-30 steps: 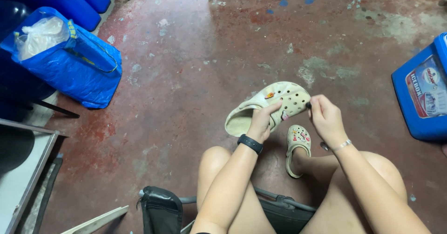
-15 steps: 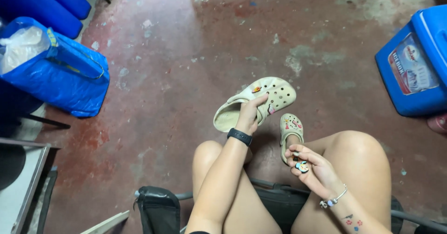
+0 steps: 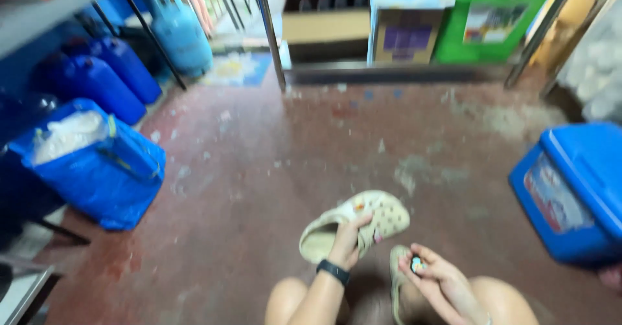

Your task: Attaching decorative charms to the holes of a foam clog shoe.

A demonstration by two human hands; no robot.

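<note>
My left hand (image 3: 350, 242), with a black band on its wrist, grips a cream perforated clog (image 3: 379, 218) by its side and holds it just above the floor, toe pointing up and right. My right hand (image 3: 433, 272) is lower and to the right, its fingers pinching a small colourful charm (image 3: 416, 264). A second cream clog (image 3: 396, 270) is partly hidden behind that hand, near my knees. The picture is blurred.
A blue cooler box (image 3: 573, 192) sits at the right. A blue bag (image 3: 91, 166) with white contents rests at the left, with blue jugs (image 3: 103, 79) and a gas cylinder (image 3: 181, 37) behind it. Cardboard boxes (image 3: 402, 37) line the far wall past the red floor (image 3: 272, 169).
The view has tilted up, so the far wall and boxes now show. My right hand has come away from the held clog and now holds a small charm beside the second clog.
</note>
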